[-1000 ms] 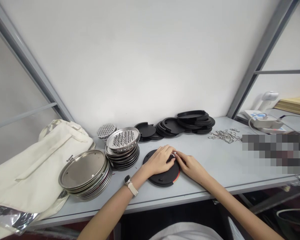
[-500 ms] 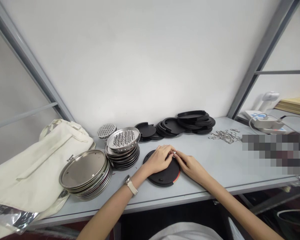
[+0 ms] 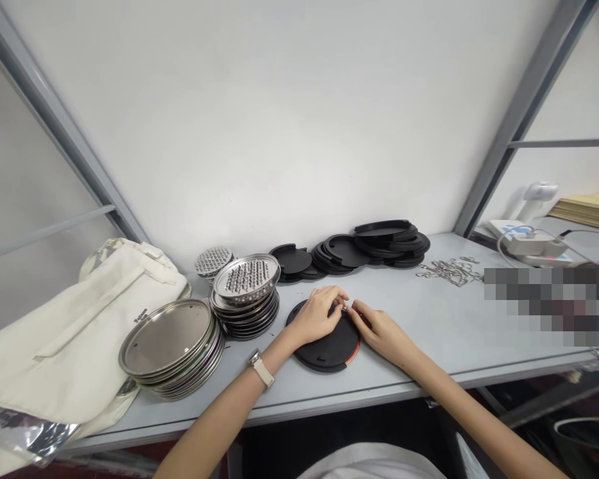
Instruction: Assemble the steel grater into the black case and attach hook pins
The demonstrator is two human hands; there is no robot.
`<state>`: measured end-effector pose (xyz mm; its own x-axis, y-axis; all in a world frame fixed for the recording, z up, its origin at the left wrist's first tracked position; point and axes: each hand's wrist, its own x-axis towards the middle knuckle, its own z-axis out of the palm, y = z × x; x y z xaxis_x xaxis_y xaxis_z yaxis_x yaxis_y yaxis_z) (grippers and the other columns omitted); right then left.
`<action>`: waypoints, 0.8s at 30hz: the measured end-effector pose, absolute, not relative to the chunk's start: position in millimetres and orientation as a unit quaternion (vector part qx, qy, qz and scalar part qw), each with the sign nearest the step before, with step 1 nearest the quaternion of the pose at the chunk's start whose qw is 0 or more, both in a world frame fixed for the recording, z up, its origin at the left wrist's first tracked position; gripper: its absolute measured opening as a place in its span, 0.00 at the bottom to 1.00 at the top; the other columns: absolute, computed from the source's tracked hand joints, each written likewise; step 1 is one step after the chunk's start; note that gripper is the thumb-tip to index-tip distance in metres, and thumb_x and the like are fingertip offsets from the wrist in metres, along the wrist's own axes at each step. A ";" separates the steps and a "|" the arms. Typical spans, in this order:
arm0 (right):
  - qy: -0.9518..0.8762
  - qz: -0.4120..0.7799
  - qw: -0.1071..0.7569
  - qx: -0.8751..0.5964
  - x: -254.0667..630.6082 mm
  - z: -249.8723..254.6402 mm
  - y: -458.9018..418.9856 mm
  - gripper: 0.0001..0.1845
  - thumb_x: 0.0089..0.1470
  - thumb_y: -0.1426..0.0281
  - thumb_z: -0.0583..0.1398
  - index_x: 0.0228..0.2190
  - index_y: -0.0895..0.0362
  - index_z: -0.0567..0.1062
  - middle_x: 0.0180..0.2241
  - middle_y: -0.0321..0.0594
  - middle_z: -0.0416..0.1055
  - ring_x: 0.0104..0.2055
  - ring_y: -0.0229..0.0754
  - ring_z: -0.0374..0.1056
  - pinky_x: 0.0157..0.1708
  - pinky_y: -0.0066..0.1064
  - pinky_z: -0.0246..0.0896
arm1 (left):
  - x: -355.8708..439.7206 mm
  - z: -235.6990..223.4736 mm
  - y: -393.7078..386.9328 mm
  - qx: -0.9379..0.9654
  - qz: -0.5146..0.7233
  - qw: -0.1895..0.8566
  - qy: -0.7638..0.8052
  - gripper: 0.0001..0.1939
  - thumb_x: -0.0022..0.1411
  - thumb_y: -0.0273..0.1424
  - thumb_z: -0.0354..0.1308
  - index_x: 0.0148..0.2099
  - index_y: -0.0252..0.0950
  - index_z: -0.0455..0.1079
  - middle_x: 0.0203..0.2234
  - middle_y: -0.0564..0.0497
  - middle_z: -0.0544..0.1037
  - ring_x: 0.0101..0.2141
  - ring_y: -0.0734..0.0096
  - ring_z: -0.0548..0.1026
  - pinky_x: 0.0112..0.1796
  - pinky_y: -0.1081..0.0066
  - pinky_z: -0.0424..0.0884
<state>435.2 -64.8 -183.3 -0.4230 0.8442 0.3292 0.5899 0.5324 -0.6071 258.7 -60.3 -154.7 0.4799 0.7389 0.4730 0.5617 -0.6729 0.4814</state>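
Note:
A black round plate [image 3: 324, 349] lies on the table before me, a strip of red and yellow showing at its right edge. Across its upper part rests my left hand [image 3: 319, 314], fingers curled over the far rim and thumb bent in. My right hand [image 3: 372, 326] is closed at the plate's far right edge, thumb and fingertips pinched on a small shiny metal piece [image 3: 345, 308]. Fingers cover most of that piece, so its shape cannot be made out. The fingertips of both hands nearly meet there.
Stacked metal discs [image 3: 172, 339] and grater plates [image 3: 246, 278] stand left, beside a cream cloth bag [image 3: 80, 319]. Black round holders [image 3: 347, 251] are piled along the wall. Small metal hooks [image 3: 452, 271] lie right, near a white device [image 3: 522, 239] with cables.
The left fingertips have shifted slightly back from the right ones, so more of the small metal piece shows between them. The plate stays in place.

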 end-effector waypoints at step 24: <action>-0.840 0.158 0.267 -0.446 434.9 -184.4 -64.2 0.14 0.60 0.66 0.44 0.26 0.54 0.63 0.19 0.34 0.64 0.20 0.37 0.59 0.23 0.27 0.47 | 258.8 -156.9 -57.4 0.849 0.328 0.116 0.397 0.07 0.60 0.21 0.47 0.37 0.37 0.63 0.34 0.52 0.70 0.39 0.69 0.67 0.44 0.68 0.63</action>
<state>434.9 -64.2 -184.4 -0.4598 0.8331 0.3075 0.6649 0.5525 -0.5026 258.8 -57.4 -156.9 0.4701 0.7506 0.4644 0.5978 -0.6579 0.4581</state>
